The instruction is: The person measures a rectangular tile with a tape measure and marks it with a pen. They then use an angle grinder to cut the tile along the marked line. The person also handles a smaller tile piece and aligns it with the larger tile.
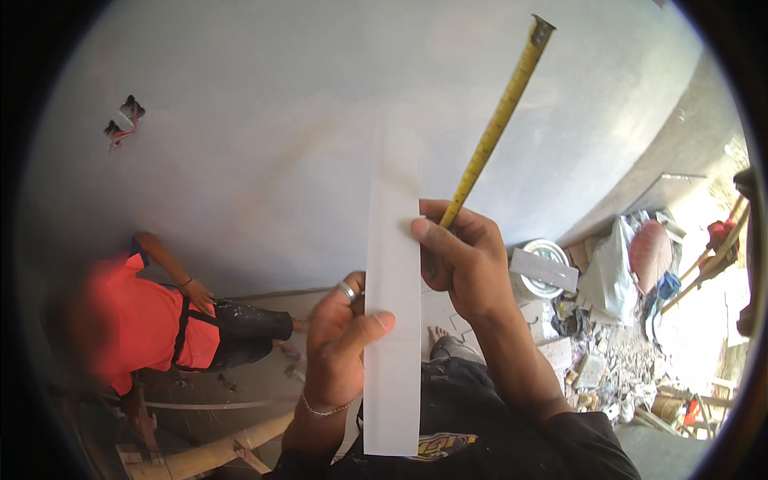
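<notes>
A long, flat white strip (394,264) stands upright in front of my chest, its upper end pale against the wall. My left hand (336,344) is closed round its left edge, thumb across the front face. At the strip's right edge, my right hand (472,264) grips a tape measure (498,116) and rests its thumb tip against the strip. The yellow blade sticks out up and to the right, ending in a metal hook. The tape's case is mostly hidden in my right palm.
A pale plastered wall (240,176) rises ahead, with a cut-out holding red wires (124,124). To the left stands a person in a red shirt (144,312). A bucket (544,260) with a grey board on it, a white sack (612,276) and rubble (616,368) lie right.
</notes>
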Available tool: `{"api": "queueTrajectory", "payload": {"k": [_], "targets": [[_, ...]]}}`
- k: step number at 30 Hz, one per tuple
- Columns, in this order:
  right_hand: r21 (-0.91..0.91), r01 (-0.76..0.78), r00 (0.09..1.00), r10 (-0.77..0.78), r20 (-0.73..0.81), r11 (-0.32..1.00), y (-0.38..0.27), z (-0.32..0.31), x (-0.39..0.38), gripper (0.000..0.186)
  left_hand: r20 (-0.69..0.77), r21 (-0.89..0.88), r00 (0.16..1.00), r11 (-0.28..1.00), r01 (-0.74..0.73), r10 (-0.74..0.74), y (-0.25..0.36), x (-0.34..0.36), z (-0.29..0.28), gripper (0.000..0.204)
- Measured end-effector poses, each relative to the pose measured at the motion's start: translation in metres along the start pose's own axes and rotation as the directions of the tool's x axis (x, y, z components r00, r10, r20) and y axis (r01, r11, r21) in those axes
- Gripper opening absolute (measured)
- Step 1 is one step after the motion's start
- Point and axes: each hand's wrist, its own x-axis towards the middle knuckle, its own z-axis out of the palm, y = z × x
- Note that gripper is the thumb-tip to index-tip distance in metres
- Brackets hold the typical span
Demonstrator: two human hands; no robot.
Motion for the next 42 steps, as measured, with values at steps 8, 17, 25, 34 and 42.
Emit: {"api": "queueTrajectory", "payload": {"k": [8,17,25,34,42], "targets": [[0.05,-0.047,0.978,0.057,-0.202,0.998,-0.009,0.03,-0.029,0.033,0.119,0.177,0.985,0.979,0.104,-0.126,0.046,-0.015,0.008,0.037],[0.035,0.029,0.947,-0.016,-0.322,0.999,-0.011,0.065,-0.054,0.034,0.058,0.428,0.988,0.897,0.107,-0.146,0.08,-0.047,0.005,0.043],[0.004,0.031,0.959,-0.028,-0.281,1.0,-0.01,0.078,-0.057,0.037,-0.078,0.339,0.997,0.94,0.027,-0.001,0.077,-0.055,0.011,0.046],[0.079,-0.005,0.98,0.021,-0.196,0.997,-0.001,0.071,-0.051,0.029,0.072,0.227,0.994,0.972,0.06,-0.078,0.075,-0.064,-0.009,0.037],[-0.199,0.029,0.991,-0.054,-0.121,0.98,0.026,0.032,-0.063,0.02,0.372,0.319,0.92,0.948,-0.002,-0.124,-0.01,-0.054,-0.062,0.029]]}}
